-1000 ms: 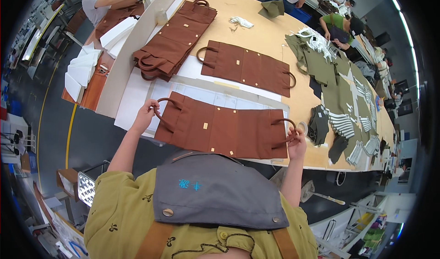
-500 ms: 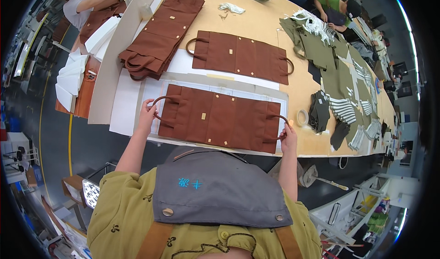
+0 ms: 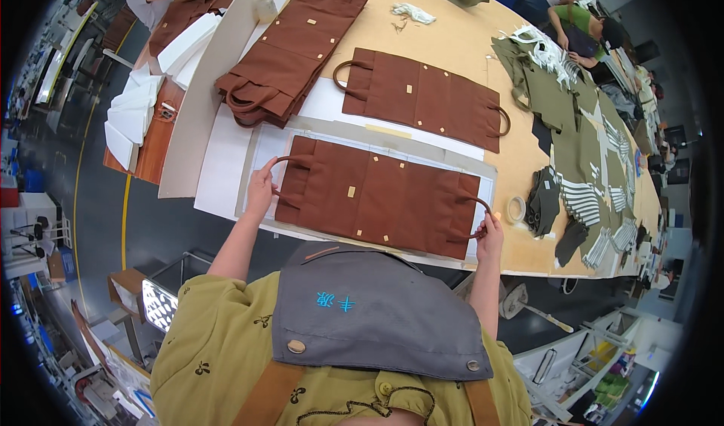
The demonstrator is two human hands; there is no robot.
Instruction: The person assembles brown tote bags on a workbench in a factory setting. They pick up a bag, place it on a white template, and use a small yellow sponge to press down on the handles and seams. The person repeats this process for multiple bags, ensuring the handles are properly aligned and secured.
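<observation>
The left hand [image 3: 260, 187] pinches one handle of the flat brown bag [image 3: 377, 197]. The right hand [image 3: 489, 234] grips the other handle. The bag lies on the tabletop [image 3: 452, 49].

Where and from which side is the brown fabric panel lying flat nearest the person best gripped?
Probably by the loop handles at the two short ends of the brown panel, from the near edge: left hand and right hand are already at them.

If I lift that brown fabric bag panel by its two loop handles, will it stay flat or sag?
Probably sags: the brown fabric panel lies limp and creased on the table. Likely light, since the left hand and right hand pinch only its loops.
</observation>
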